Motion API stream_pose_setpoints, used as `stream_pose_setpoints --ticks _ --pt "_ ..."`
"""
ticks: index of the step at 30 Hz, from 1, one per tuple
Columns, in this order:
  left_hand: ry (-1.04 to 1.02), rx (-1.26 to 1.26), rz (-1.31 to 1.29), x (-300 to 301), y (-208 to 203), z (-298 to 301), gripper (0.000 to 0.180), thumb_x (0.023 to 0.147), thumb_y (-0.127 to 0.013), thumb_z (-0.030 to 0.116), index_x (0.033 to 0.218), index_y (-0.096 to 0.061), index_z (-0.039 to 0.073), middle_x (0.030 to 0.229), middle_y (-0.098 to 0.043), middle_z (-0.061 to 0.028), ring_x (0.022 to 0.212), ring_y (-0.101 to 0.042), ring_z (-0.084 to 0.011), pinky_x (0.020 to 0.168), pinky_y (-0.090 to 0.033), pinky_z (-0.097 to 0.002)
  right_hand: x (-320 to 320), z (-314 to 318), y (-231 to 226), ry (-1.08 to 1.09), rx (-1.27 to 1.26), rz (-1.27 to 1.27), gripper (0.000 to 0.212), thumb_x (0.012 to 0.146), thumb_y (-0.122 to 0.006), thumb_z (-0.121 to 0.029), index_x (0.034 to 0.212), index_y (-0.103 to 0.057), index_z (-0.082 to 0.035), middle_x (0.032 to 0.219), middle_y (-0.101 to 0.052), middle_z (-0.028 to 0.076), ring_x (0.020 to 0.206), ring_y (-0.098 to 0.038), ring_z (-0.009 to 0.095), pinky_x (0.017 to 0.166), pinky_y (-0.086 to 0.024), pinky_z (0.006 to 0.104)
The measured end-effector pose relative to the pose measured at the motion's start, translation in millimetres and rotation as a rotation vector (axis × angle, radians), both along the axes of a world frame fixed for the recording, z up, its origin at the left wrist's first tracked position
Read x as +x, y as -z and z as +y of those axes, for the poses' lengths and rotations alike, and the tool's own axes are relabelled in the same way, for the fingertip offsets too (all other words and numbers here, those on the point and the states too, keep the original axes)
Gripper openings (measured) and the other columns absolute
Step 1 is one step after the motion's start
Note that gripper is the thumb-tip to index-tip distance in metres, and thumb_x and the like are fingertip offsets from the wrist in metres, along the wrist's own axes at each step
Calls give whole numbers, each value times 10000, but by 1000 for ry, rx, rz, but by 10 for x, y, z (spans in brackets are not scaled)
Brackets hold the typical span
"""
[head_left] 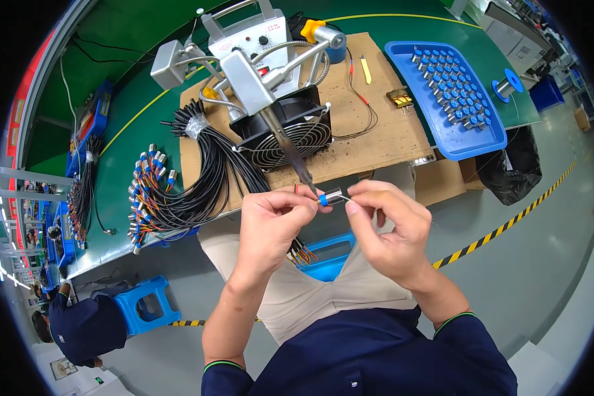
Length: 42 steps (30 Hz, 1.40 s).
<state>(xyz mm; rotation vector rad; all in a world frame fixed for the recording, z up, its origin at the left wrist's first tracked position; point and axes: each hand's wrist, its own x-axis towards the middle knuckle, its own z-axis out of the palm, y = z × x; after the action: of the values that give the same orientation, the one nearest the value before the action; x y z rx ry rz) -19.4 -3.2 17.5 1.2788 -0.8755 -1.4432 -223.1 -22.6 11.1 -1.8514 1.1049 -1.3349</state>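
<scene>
Left hand (274,228) is pinched closed on the blue-and-silver part (332,196) just below the soldering iron (290,150), right hand (393,228) pinches a thin strand (345,197). Iron's rig-mounted, probably to free both hands.

One held connector (334,197) — one fan (313,135)

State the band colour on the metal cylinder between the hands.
The band is blue, best seen in the head view.

Shiny metal cylinder (335,197), matt cardboard sheet (373,122), smooth plastic tray (472,144)
</scene>
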Motion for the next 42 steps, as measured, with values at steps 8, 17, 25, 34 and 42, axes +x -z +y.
stream_pose_setpoints --ticks 8,17,25,34,42 --pt "-9 -51 -59 -46 -12 -8 128 900 -680 -61 917 -798 -110 1036 -758 -145 933 -697 -163 891 -567 -282 157 36 72 4 -76 10 123 764 -774 26 847 -688 -1 1074 -754 176 767 -734 308 649 -578 360" --pt "-41 -45 -134 -67 -80 -5 119 899 -714 -39 942 -805 -101 1028 -781 -104 875 -649 -81 794 -533 -228 214 30 98 -10 -63 -13 128 767 -759 38 862 -678 9 1112 -723 196 771 -725 334 660 -574 383" --pt "-46 -61 -146 -63 -105 -3 117 906 -717 -36 950 -809 -93 1013 -778 -91 853 -639 -66 774 -524 -213 244 21 106 3 -88 -10 131 765 -760 36 861 -672 15 1118 -722 198 797 -729 349 690 -582 399" --pt "-68 -74 -126 -67 -121 12 105 898 -722 -48 939 -811 -86 1019 -770 -87 825 -624 -61 730 -498 -207 264 10 102 6 -122 -12 140 758 -753 37 862 -661 16 1112 -718 201 814 -731 349 704 -587 400" --pt "-71 -80 -136 -68 -125 14 104 889 -725 -54 938 -812 -85 999 -761 -77 819 -632 -63 727 -502 -207 286 14 113 18 -145 14 146 745 -758 31 846 -654 11 1113 -715 199 832 -736 348 717 -595 398"
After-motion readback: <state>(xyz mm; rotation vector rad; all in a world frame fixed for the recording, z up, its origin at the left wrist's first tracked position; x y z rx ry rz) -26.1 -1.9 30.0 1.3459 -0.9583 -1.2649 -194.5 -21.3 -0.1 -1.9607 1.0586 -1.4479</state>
